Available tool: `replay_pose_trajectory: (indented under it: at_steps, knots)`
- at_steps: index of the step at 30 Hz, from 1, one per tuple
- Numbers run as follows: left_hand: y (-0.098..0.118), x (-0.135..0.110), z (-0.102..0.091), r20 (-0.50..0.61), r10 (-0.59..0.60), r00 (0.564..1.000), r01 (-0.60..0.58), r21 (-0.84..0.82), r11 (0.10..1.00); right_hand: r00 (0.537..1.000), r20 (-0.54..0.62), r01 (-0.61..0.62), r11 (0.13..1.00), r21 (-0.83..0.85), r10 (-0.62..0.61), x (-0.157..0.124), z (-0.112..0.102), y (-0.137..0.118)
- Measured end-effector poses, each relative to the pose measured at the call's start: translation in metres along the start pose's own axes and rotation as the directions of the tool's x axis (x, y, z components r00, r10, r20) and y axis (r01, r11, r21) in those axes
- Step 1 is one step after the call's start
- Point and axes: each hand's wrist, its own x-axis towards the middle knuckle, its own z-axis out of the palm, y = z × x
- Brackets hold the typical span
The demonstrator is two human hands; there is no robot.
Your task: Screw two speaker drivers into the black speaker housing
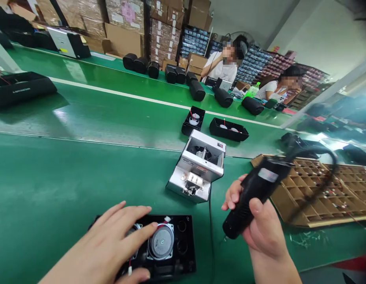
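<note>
My right hand (265, 225) is wrapped around a black electric screwdriver (256, 193), its bit tilted down to the left above the green bench. My left hand (120, 236) lies with fingers spread over a black speaker housing (185, 236) at the bottom of the view. Two round speaker drivers sit in that housing; the right driver (160, 241) shows well, the left one is mostly covered by my fingers. A small white connector on red wire pokes out below my index finger. Beyond the housing stands a grey-white screw feeder (197, 167).
A cardboard box with dividers (307, 193) lies at the right, with wired parts in it. Two open housings (228, 129) rest behind the screw feeder. Several black speakers (197, 90) line the far side, where two people sit. A black cable (211, 232) runs down the bench.
</note>
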Motion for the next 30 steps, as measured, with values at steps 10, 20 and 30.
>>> replay_pose_trajectory:
  at_steps: [10,20,30]
  knots:
    - [0.028,0.044,0.009,-0.031,-0.013,0.999,0.008,-0.148,0.989,0.948,-0.067,0.316,0.943,0.104,-0.310,0.065,0.081,-0.048]
    - [0.029,0.043,0.017,-0.050,-0.083,0.995,0.068,-0.245,0.967,0.935,-0.087,0.347,0.937,0.027,-0.344,0.080,0.110,-0.032]
    - [0.033,0.051,0.004,-0.056,-0.062,0.996,0.048,-0.218,0.975,0.923,-0.076,0.373,0.926,-0.052,-0.376,0.085,0.108,-0.025]
